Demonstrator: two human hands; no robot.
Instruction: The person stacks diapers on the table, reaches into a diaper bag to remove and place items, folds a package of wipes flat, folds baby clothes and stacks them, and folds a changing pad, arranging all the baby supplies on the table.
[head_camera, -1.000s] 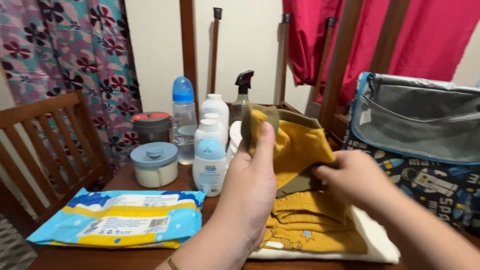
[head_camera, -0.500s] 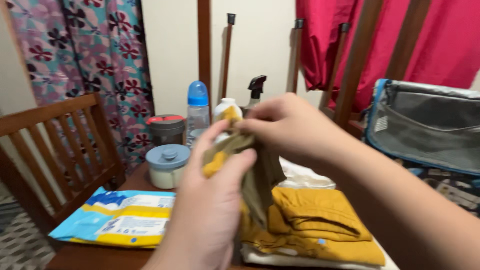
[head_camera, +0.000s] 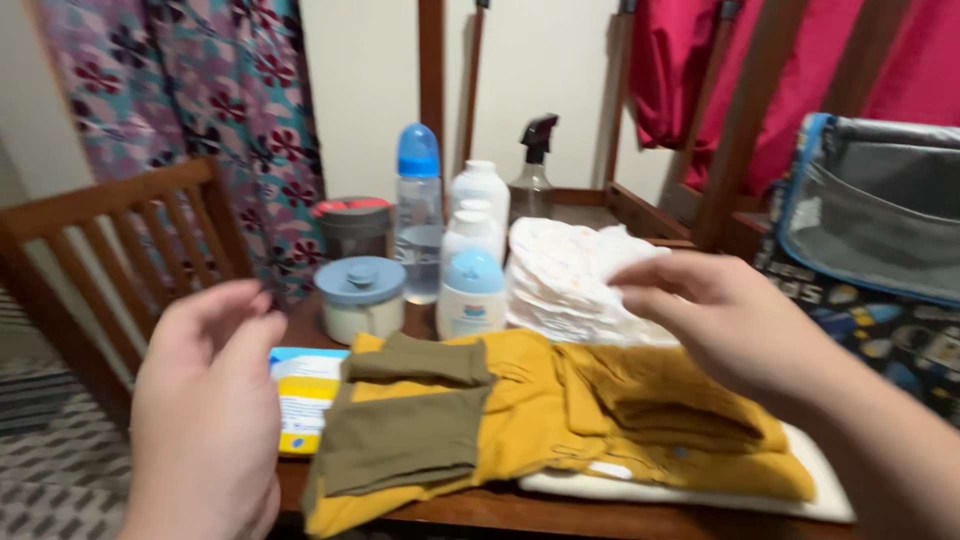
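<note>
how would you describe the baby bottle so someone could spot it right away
Start at the wooden table with the mustard and olive clothes spread on it, then look to the cluster of containers behind them. The baby bottle is the tall clear one beside the white bottles; it alone has a bright blue domed cap.

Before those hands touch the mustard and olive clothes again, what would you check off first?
1. Left hand free: ok, open, holding nothing.
2. Right hand free: ok, open above the folded mustard-yellow clothes pile.
3. Mustard-yellow garment with olive-green sleeves fully on the brown wooden table: not ok, its lower corner droops over the front edge.
4. Blue and yellow plastic wipes pack unobstructed: not ok, the garment covers part of it.
5. Stack of white diapers stable: cannot tell.
6. Blue-capped clear baby bottle upright: ok.
</note>
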